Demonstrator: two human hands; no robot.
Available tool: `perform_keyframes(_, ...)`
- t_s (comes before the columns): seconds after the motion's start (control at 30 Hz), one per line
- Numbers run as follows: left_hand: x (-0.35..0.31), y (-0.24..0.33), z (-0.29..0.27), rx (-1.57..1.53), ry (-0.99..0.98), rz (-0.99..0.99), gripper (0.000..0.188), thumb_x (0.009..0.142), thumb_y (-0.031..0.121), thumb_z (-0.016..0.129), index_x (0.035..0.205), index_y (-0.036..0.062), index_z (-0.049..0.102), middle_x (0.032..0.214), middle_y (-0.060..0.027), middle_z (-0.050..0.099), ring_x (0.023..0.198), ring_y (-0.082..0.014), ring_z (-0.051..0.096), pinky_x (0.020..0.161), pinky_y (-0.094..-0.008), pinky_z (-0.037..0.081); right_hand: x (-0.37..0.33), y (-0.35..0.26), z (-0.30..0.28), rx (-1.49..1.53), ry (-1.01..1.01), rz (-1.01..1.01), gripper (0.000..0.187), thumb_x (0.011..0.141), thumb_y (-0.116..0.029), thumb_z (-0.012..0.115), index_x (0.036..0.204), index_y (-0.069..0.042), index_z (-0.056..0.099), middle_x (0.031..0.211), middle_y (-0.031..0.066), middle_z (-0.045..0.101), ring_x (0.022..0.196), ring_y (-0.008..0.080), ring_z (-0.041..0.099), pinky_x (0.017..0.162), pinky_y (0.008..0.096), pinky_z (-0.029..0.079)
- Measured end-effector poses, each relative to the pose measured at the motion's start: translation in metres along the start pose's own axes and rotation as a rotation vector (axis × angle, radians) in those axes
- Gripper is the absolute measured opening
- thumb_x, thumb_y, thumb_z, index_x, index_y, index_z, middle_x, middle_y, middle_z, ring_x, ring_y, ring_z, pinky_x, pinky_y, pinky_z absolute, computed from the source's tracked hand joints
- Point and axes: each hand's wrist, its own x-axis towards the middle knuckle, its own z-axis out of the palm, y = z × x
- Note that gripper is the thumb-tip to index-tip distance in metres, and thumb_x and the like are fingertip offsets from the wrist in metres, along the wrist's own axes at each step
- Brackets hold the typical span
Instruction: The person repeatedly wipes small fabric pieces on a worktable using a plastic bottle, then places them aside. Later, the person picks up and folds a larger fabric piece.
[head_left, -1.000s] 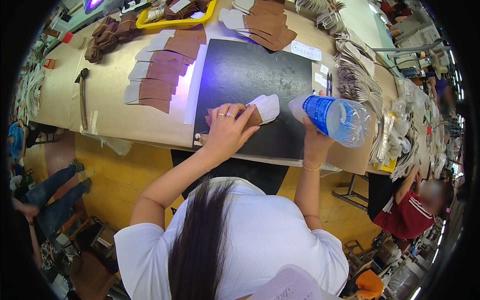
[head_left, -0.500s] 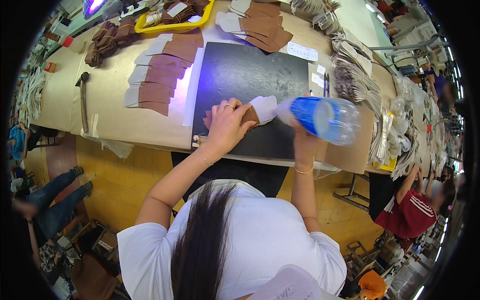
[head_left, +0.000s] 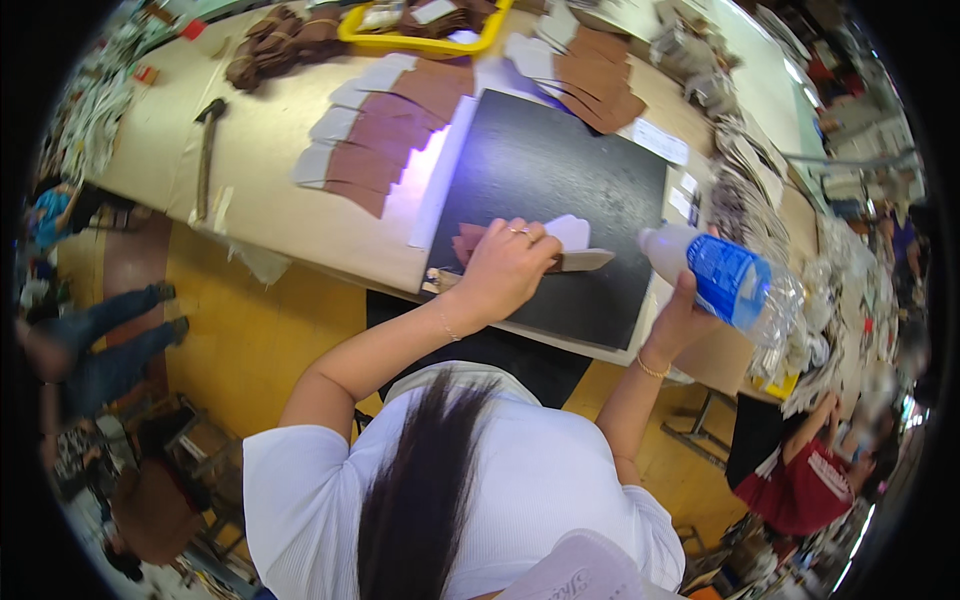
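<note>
My left hand (head_left: 505, 268) is closed at the near side of a black board (head_left: 560, 140), its fingers pinching a brown-and-white cut piece (head_left: 583, 262) whose pale end is lifted off the board. Under it lies another piece with a white end (head_left: 568, 232), and brown edges show left of my fingers. My right hand (head_left: 683, 318) grips a clear plastic bottle (head_left: 725, 280) with a blue label. The bottle is tipped on its side, narrow end toward the upper left, above the board's right edge. Whatever is inside it is hard to make out.
Overlapping brown-and-white pieces (head_left: 365, 150) lie left of the board, more (head_left: 595, 80) beyond it. A hammer (head_left: 207, 160) rests farther left. At the back are a yellow tray (head_left: 420, 42) and brown bundles (head_left: 285, 42). Stacked pale bundles (head_left: 745, 165) line the right. A person in red (head_left: 800, 485) sits at right.
My view has shifted, so the table appears farther right and tilted. My left fingers have raised the pale end of the piece. The bottle has moved away from the pieces toward the right.
</note>
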Motion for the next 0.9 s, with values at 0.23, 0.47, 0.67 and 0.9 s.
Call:
perform_keyframes(0.23, 0.004, -0.022, 0.003, 0.012, 0.009, 0.142, 0.01, 0.081, 0.011, 0.067, 0.088, 0.0052, 0.062, 0.09, -0.0087, 0.059, 0.083, -0.0265, 0.057, 0.076, -0.0389, 0.044, -0.004, 0.005, -0.004, -0.061, -0.02, -0.026, 0.07, 0.081, -0.023, 0.08, 0.131, 0.009, 0.044, 0.13, 0.0219, 0.057, 0.12, 0.03, 0.056, 0.105, 0.0424, 0.044)
perform_keyframes(0.47, 0.011, -0.019, -0.016, -0.507, -0.134, -0.367, 0.034, 0.087, 0.002, 0.059, 0.12, 0.006, 0.05, 0.098, -0.0112, 0.06, 0.073, -0.0253, 0.058, 0.072, -0.035, 0.047, -0.001, 0.004, -0.018, -0.117, -0.016, -0.013, 0.071, 0.085, -0.031, 0.076, 0.133, 0.009, 0.042, 0.131, 0.0212, 0.056, 0.12, 0.0296, 0.055, 0.106, 0.0433, 0.042)
perform_keyframes(0.67, -0.002, -0.064, -0.057, -0.984, 0.28, -0.603, 0.085, 0.082, -0.01, 0.057, 0.152, 0.0153, 0.014, 0.101, -0.0077, 0.055, 0.089, -0.0109, 0.054, 0.076, -0.0244, 0.047, 0.0, 0.008, -0.025, -0.142, 0.001, 0.012, 0.072, 0.086, -0.032, 0.075, 0.133, 0.01, 0.042, 0.132, 0.022, 0.055, 0.121, 0.03, 0.055, 0.106, 0.0435, 0.042)
perform_keyframes(0.9, -0.038, -0.143, -0.089, -0.607, 0.867, -0.61, 0.097, 0.082, -0.006, 0.063, 0.154, 0.0138, 0.001, 0.128, -0.0221, 0.047, 0.095, -0.0226, 0.058, 0.082, -0.0332, 0.049, 0.001, 0.009, -0.021, -0.164, -0.061, 0.048, 0.066, 0.088, -0.028, 0.073, 0.133, 0.01, 0.044, 0.128, 0.0192, 0.059, 0.119, 0.0271, 0.056, 0.106, 0.0407, 0.04)
